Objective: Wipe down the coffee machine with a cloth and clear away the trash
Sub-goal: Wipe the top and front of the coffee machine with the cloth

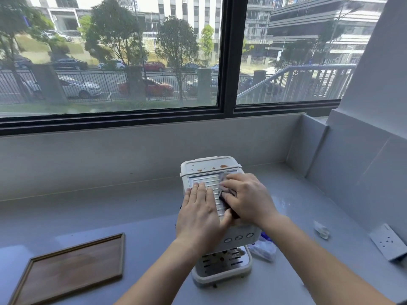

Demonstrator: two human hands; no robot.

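Observation:
A white coffee machine (211,170) stands on the grey counter in the middle. Brown crumbs (223,166) lie on its rear lid. My left hand (199,213) rests flat on the ribbed metal top plate, fingers straight. My right hand (247,198) presses a dark cloth (224,190) against the right side of that plate; most of the cloth is hidden under the hand. The drip tray (220,265) at the machine's front holds brown bits. A crumpled clear-and-blue wrapper (263,246) lies on the counter right of the machine.
A wooden tray (68,269) lies on the counter at the lower left. A small crumpled plastic scrap (321,231) sits to the right. A wall socket (388,242) is on the right wall. A window runs behind the counter.

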